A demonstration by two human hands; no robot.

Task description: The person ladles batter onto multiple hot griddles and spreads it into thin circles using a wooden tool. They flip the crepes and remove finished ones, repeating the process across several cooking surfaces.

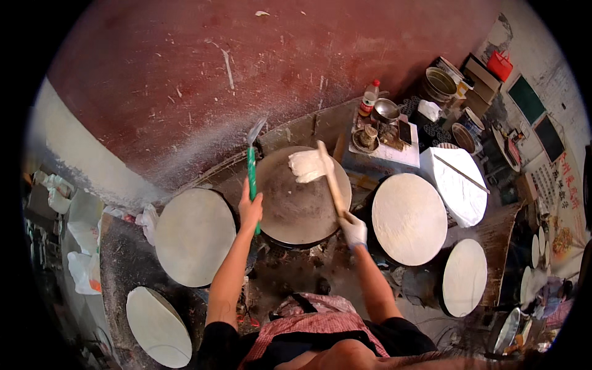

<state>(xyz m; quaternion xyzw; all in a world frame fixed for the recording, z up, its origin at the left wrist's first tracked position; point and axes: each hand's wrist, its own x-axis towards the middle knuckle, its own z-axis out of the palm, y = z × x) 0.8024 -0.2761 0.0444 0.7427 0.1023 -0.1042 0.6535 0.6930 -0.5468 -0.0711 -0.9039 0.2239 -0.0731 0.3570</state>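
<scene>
My left hand [250,209] is closed around the green handle of a scraper [251,166], whose metal blade points up and away over the far left rim of the round griddle [287,216]. My right hand [353,230], in a white glove, grips a wooden stick [332,182]. Against the left side of that stick, near its far end, is a lump of pale dough [306,166] over the griddle. The griddle's brownish surface has a dusty grey patch in the middle. Whether the dough sticks to the stick or only rests beside it I cannot tell.
Pale round griddle tops flank me, one at left [195,237], one at right [409,219], others nearer. Right of the middle griddle, a box-like stand [385,160] holds a bottle [369,97] and a metal bowl [386,110]. A reddish wall [246,61] rises beyond.
</scene>
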